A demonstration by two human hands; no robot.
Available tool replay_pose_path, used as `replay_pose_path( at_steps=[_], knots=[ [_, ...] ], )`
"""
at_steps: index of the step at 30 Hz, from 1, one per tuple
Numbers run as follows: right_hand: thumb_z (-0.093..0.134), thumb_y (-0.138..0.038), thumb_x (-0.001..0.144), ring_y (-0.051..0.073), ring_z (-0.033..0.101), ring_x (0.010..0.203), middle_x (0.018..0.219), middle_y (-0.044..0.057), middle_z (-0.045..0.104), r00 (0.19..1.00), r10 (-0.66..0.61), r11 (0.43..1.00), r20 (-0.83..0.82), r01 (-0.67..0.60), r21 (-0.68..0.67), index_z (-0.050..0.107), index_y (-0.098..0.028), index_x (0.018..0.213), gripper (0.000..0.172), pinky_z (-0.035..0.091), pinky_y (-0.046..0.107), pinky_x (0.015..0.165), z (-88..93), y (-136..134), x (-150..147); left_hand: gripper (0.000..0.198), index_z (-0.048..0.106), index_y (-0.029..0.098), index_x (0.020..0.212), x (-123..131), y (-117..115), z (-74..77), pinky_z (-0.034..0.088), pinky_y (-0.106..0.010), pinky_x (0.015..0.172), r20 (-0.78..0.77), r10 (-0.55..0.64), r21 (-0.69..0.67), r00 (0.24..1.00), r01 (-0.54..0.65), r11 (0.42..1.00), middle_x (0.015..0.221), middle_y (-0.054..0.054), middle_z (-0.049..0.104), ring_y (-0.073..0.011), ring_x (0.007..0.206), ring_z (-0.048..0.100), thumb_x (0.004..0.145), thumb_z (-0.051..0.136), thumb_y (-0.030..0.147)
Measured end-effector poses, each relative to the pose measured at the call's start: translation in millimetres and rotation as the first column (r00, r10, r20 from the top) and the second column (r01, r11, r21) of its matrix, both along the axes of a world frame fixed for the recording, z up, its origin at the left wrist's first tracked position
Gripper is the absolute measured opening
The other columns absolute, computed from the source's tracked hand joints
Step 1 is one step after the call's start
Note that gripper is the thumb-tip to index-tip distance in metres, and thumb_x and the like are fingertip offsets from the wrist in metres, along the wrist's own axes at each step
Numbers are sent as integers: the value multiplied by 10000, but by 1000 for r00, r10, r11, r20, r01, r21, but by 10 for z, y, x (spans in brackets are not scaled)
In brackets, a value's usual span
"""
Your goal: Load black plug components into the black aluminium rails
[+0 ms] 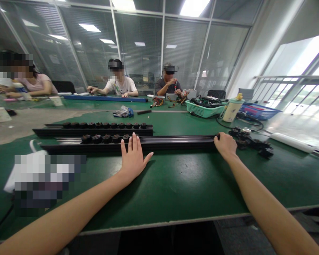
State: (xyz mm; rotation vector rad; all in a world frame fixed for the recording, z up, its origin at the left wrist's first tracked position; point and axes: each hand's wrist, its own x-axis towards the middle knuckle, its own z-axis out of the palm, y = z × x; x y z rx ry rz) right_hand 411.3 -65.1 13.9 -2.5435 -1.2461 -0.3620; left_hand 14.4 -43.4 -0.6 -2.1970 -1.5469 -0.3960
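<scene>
A long black rail (175,140) with a shiny inner channel lies across the table in front of me. Several black parts (96,139) with brownish tops sit in a row in its left half. My left hand (133,159) rests on the rail beside that row, fingers spread and thumb out. At the rail's right end, my right hand (225,144) is closed, with a small black part (217,136) at its fingertips, mostly hidden. Behind lies a second black rail (95,132) holding a similar row. Loose black parts (266,151) are piled right of my right hand.
The green table (186,191) carries a teal basket (203,109), a cream tumbler (232,110), a blue basket (263,111), a white roll (292,141), a grey-blue cloth (123,112) and a paper cup (0,114). Several people sit across the table; a blue bar (106,98) lies before one.
</scene>
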Motion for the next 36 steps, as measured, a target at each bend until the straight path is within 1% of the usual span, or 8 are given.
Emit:
replay_pose_path(
  at_steps=[5, 10, 16, 21, 26, 30, 36],
  knots=[
    [438, -342, 999, 327, 687, 1054, 1134, 212, 722, 1000, 2, 1000, -15, -2, 10, 706, -114, 1178, 394, 512, 376, 834, -11, -10, 74, 906, 219, -72, 1593, 2, -9, 10, -4, -608, 1262, 7, -1, -16, 1000, 1, 1000, 1687, -297, 121, -416, 1561, 233, 1002, 277, 612],
    [457, -358, 998, 310, 689, 1044, 1139, 207, 724, 999, -2, 999, -40, 3, 33, 704, -131, 1216, 401, 512, 369, 841, -29, -21, 153, 914, 211, -87, 1588, -1, -9, 4, 4, -611, 1261, 9, -7, -7, 1000, 7, 1000, 1680, -305, 145, -415, 1556, 246, 1001, 280, 611],
    [454, -354, 992, 323, 679, 1070, 1170, 208, 715, 998, -18, 999, -61, 20, 34, 701, -135, 1225, 404, 515, 385, 838, -38, -18, 214, 906, 216, -69, 1594, -4, -5, -3, 9, -610, 1260, 5, -4, 3, 1000, 4, 1000, 1682, -293, 152, -411, 1552, 259, 1001, 275, 613],
    [457, -354, 988, 326, 677, 1074, 1178, 202, 712, 997, -29, 999, -71, 32, 39, 695, -134, 1246, 413, 516, 385, 840, -35, -18, 233, 925, 210, -83, 1589, -3, -1, 3, 22, -615, 1259, -16, 6, -2, 1000, -7, 1000, 1687, -287, 122, -407, 1551, 262, 998, 273, 626],
    [447, -343, 987, 327, 673, 1069, 1176, 212, 705, 996, -28, 998, -81, 32, 51, 694, -128, 1251, 421, 520, 394, 840, -31, -34, 231, 900, 212, -65, 1597, -6, -8, 4, 9, -607, 1260, -2, -2, 2, 1000, 2, 1000, 1685, -289, 138, -404, 1553, 260, 1004, 258, 611],
    [449, -342, 982, 328, 673, 1050, 1165, 221, 705, 997, -24, 997, -79, 30, 71, 695, -123, 1251, 426, 518, 398, 831, -37, -40, 238, 901, 185, -45, 1610, -8, -12, 0, 17, -623, 1256, 14, -15, 7, 1000, 15, 1000, 1682, -288, 158, -410, 1557, 250, 1004, 250, 618],
    [441, -333, 991, 327, 673, 1063, 1148, 228, 705, 999, -36, 999, -38, 37, 32, 698, -115, 1225, 411, 523, 402, 837, -43, -27, 261, 899, 199, -51, 1605, -6, -9, -2, 17, -610, 1259, 3, -8, 7, 1000, 8, 1000, 1684, -286, 147, -407, 1554, 256, 1004, 268, 615]
  ],
)
